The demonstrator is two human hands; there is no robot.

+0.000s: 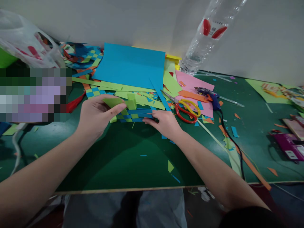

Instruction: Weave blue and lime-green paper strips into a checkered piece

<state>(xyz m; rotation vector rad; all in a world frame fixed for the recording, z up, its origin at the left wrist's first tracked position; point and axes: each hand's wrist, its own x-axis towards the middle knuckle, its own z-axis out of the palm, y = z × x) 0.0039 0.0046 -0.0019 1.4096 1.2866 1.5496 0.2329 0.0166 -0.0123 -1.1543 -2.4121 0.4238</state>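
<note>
Craft wkshp, woven ppr [132, 116], glue gun [215, 102], scissors [176, 101]

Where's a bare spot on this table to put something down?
The widest bare patch of the green table runs from the left hand and right hand to its front edge, with some paper scraps on it. A smaller patch lies between the orange strip and purple item. It's crowded behind and right of the hands: blue sheet, scissors, glue gun.
</note>
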